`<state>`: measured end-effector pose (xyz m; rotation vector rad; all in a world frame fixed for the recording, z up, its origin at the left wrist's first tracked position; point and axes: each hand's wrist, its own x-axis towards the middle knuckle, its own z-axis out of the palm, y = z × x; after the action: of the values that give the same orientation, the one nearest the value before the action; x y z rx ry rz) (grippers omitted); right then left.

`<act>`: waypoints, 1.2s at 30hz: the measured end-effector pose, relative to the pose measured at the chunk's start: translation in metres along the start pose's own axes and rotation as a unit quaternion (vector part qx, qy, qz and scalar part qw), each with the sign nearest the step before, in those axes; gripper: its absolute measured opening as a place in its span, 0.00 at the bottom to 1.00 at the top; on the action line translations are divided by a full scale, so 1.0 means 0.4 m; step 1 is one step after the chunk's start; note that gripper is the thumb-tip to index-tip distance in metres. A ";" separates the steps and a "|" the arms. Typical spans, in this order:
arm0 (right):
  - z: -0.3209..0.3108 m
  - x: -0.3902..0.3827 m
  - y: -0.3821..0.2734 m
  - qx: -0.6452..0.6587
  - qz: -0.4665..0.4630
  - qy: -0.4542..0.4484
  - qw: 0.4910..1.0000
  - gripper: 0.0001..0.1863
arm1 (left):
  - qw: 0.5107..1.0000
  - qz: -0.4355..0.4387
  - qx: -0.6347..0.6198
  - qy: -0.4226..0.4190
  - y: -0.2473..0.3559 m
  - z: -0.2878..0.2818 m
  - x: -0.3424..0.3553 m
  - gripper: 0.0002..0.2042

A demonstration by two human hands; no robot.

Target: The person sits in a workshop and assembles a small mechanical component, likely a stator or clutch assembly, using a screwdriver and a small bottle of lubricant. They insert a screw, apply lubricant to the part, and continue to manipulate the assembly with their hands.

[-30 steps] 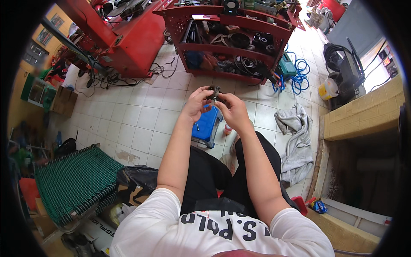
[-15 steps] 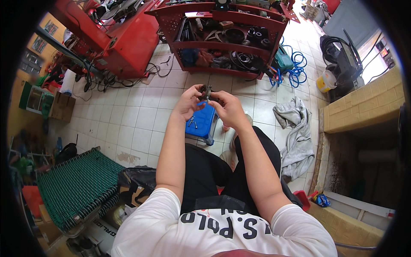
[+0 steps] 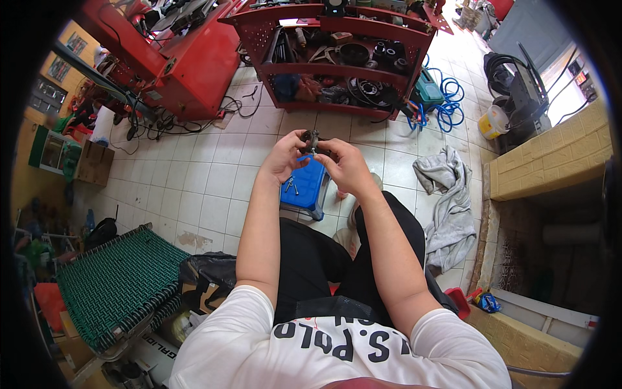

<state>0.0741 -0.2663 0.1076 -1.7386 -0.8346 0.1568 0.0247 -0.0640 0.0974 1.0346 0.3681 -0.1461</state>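
Observation:
Between my two hands is a small dark metal part (image 3: 313,141), roundish with a lighter metal edge; its exact kind is too small to make out. My left hand (image 3: 285,155) grips it from the left, fingers curled round its side. From the right, my right hand (image 3: 345,163) pinches it with thumb and fingers. Just below and behind the hands stands a low blue stool (image 3: 310,182). A few small silver bolts (image 3: 291,187) lie on its top, near my left wrist.
Ahead stands a red tool cart (image 3: 337,68) loaded with parts. Blue hose (image 3: 449,107) coils beside a teal case (image 3: 427,89). A grey cloth (image 3: 447,207) lies on the floor at right. A green woven seat (image 3: 123,279) is at left, with black cables (image 3: 172,126) farther off.
The metal part has turned slightly between my fingers. Both hands stay in almost the same place.

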 end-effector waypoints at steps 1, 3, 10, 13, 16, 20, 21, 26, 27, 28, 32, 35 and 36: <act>0.000 0.000 -0.003 0.001 -0.001 0.000 1.000 0.15 | 1.000 -0.003 -0.016 -0.008 0.001 -0.003 0.001 0.16; 0.000 -0.001 -0.007 0.002 -0.003 0.002 1.000 0.15 | 1.000 0.000 0.001 0.002 0.002 0.006 -0.005 0.16; -0.001 -0.002 -0.002 -0.004 -0.001 -0.002 1.000 0.15 | 1.000 -0.004 -0.009 -0.006 0.000 0.007 -0.003 0.15; -0.002 -0.001 -0.002 -0.001 -0.004 0.003 1.000 0.15 | 0.999 0.001 0.038 0.018 0.003 0.025 -0.009 0.15; -0.001 0.000 -0.002 0.000 -0.005 0.003 1.000 0.15 | 0.999 0.010 0.049 0.012 -0.009 0.012 -0.002 0.14; 0.002 0.000 0.004 0.010 -0.002 0.003 1.000 0.15 | 1.000 0.010 0.004 -0.010 -0.008 -0.002 0.002 0.16; 0.003 -0.002 0.012 0.015 -0.002 0.004 1.000 0.15 | 1.000 0.015 0.004 -0.008 -0.008 0.007 0.002 0.17; 0.010 0.006 0.026 0.311 0.106 0.035 0.944 0.15 | 0.989 0.141 0.021 -0.040 -0.016 -0.003 0.014 0.24; 0.003 0.008 0.010 0.358 0.117 0.043 0.925 0.15 | 0.982 0.180 0.050 -0.033 -0.015 0.006 0.014 0.24; -0.004 0.008 0.001 0.382 0.123 0.034 0.915 0.15 | 0.972 0.219 0.079 -0.027 -0.015 0.015 0.013 0.25; -0.020 0.006 0.010 0.502 0.114 0.024 0.857 0.17 | 0.928 0.322 0.150 -0.117 -0.003 0.070 -0.005 0.22; -0.032 0.004 0.017 0.565 0.097 0.002 0.819 0.17 | 0.932 0.311 0.154 -0.100 0.001 0.119 -0.028 0.19; -0.033 0.004 0.015 0.580 0.096 -0.008 0.809 0.17 | 0.933 0.310 0.153 -0.095 -0.003 0.124 -0.027 0.18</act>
<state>0.0844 -0.2765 0.1073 -0.6322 -0.3796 0.6676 0.0256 -0.1079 0.1230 1.3879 -0.1762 0.2739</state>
